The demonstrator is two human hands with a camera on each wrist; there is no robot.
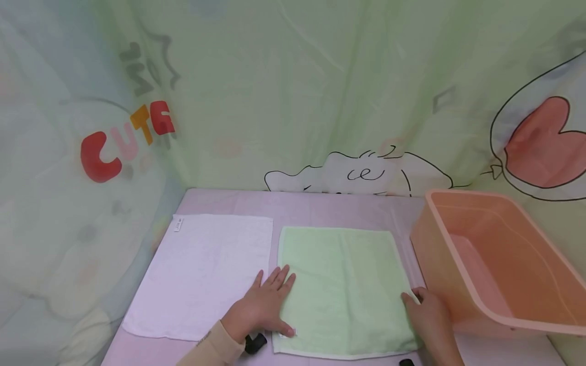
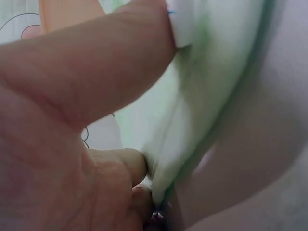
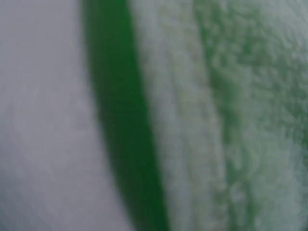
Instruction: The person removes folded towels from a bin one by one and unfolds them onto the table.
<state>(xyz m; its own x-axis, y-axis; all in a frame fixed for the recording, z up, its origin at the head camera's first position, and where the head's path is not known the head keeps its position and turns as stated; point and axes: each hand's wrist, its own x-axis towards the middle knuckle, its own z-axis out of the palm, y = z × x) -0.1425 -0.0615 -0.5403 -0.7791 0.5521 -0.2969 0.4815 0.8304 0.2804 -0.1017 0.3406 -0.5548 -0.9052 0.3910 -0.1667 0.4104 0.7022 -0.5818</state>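
Note:
A light green towel (image 1: 339,295) with a pale border lies spread on the table, a soft crease running down its middle. My left hand (image 1: 265,307) rests on its left edge with fingers spread, the thumb beside a small white label. The left wrist view shows that thumb (image 2: 110,62) against the towel (image 2: 211,72) close up. At the right edge, my right hand (image 1: 430,315) pinches the towel between thumb and curled fingers. Only the towel's border (image 3: 183,115) and looped weave fill the right wrist view, blurred. A white towel (image 1: 210,269) lies flat to the left.
A deep orange plastic bin (image 1: 421,244) stands on the right, close beside my right hand. Small black objects (image 1: 255,344) show near my wrists at the front. A printed green curtain (image 1: 274,91) hangs behind the lilac-covered table (image 1: 229,199).

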